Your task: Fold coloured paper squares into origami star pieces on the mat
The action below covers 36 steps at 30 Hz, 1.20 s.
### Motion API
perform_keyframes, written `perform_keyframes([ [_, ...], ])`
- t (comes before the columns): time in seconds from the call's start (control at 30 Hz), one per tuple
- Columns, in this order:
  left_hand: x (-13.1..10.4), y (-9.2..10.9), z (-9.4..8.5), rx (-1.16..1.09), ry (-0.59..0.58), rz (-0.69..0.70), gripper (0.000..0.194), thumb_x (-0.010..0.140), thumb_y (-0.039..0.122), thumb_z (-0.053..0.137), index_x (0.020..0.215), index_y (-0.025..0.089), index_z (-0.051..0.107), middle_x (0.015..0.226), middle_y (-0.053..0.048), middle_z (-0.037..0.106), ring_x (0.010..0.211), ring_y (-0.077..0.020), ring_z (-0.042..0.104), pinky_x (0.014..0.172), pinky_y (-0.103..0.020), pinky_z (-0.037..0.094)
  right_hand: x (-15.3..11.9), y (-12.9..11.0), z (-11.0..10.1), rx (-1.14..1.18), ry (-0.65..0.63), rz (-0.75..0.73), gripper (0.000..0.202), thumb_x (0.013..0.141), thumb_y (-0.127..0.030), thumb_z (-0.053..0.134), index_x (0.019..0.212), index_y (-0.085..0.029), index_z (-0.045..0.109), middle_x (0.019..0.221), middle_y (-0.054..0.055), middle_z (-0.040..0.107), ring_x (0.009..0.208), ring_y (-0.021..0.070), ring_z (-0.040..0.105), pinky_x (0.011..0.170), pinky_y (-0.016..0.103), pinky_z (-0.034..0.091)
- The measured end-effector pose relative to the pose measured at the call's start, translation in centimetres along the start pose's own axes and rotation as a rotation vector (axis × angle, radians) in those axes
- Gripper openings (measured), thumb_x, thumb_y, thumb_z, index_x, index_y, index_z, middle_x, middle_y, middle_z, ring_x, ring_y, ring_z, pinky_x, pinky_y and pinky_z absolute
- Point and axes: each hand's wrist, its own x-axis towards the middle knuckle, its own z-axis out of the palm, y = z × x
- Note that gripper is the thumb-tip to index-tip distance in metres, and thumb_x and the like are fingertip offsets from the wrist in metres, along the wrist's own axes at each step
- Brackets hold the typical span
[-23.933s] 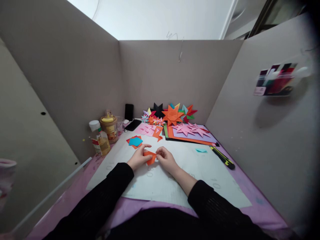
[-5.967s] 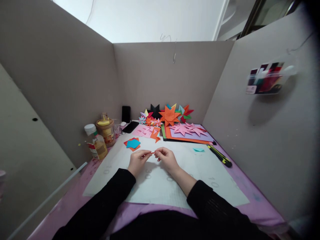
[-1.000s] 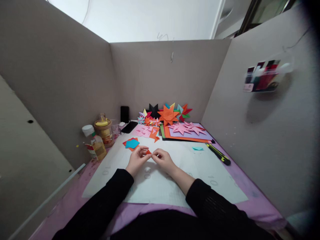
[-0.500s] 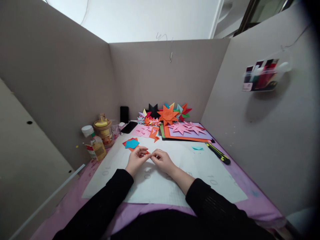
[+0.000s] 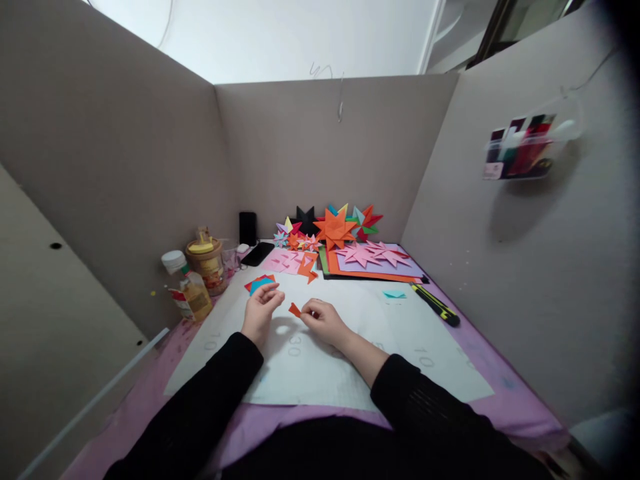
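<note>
My right hand (image 5: 324,321) pinches a small folded piece of orange paper (image 5: 294,309) by one end, just above the white sheet (image 5: 320,380). To its left, my left hand (image 5: 260,312) is apart from that piece, fingers loosely curved and spread with nothing seen between them. Its fingertips partly cover a small pile of paper pieces, with a blue piece (image 5: 259,285) on top and red and orange edges under it. Farther right on the sheet lies a folded light-blue paper piece (image 5: 395,295).
Folded paper stars, such as an orange one (image 5: 336,229), stand along the back. Pink stars (image 5: 359,254) lie on stacked coloured paper. A yellow-black utility knife (image 5: 440,308) lies at right. A bottle (image 5: 196,297), a jar (image 5: 210,267) and a phone (image 5: 258,254) are at left.
My left hand has let go of the orange paper and moved left, over the edge of the blue piece. The right hand still holds the orange piece in nearly the same place.
</note>
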Motion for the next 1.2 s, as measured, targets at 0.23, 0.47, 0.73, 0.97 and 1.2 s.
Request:
perform_keyframes([
  [0.23, -1.0, -0.1, 1.0, 0.13, -0.248, -0.033, 0.043, 0.065, 0.026, 0.069, 0.101, 0.018, 0.049, 0.07, 0.002, 0.06, 0.065, -0.0105, 0.058, 0.062, -0.022, 0.043, -0.1, 0.3, 0.1, -0.012, 0.011, 0.001, 0.012, 0.075, -0.015, 0.051, 0.066, -0.017, 0.058, 0.068, 0.0, 0.057, 0.062, 0.0109, 0.05, 0.06, 0.022, 0.039],
  [0.47, -1.2, -0.3, 1.1, 0.126, -0.256, -0.043, 0.034, 0.064, 0.026, 0.07, 0.092, 0.017, 0.052, 0.059, 0.004, 0.057, 0.058, -0.0101, 0.056, 0.06, -0.021, 0.041, 0.0, 0.0, 0.4, -0.022, 0.038, 0.062, 0.013, 0.076, -0.019, 0.049, 0.065, -0.017, 0.056, 0.066, -0.001, 0.055, 0.062, 0.0108, 0.049, 0.058, 0.022, 0.037],
  [0.73, -0.6, -0.3, 0.5, 0.048, -0.117, -0.07, 0.036, 0.061, 0.028, 0.072, 0.09, 0.015, 0.057, 0.061, 0.002, 0.059, 0.062, -0.0129, 0.059, 0.065, -0.025, 0.043, -0.1, 0.3, 0.3, 0.076, 0.026, 0.149, 0.013, 0.076, -0.025, 0.051, 0.068, -0.016, 0.057, 0.068, 0.0, 0.057, 0.065, 0.0124, 0.051, 0.058, 0.023, 0.039],
  [0.97, -0.1, -0.7, 0.0, 0.025, -0.052, -0.038, 0.037, 0.06, 0.029, 0.073, 0.09, 0.014, 0.058, 0.06, 0.002, 0.058, 0.057, -0.0098, 0.055, 0.06, -0.022, 0.042, -0.1, 0.8, 0.1, 0.08, 0.061, 0.189, 0.013, 0.075, -0.024, 0.05, 0.066, -0.016, 0.056, 0.064, 0.0, 0.054, 0.063, 0.0121, 0.049, 0.056, 0.023, 0.038],
  [1.2, 0.3, -0.8, -0.3, 0.026, -0.016, -0.035, 0.038, 0.06, 0.032, 0.072, 0.091, 0.014, 0.057, 0.063, 0.001, 0.059, 0.057, -0.0098, 0.055, 0.06, -0.022, 0.043, 0.0, 0.8, -0.4, 0.117, 0.125, 0.205, 0.013, 0.075, -0.026, 0.051, 0.071, -0.016, 0.057, 0.069, 0.0, 0.056, 0.066, 0.0128, 0.049, 0.058, 0.023, 0.038],
])
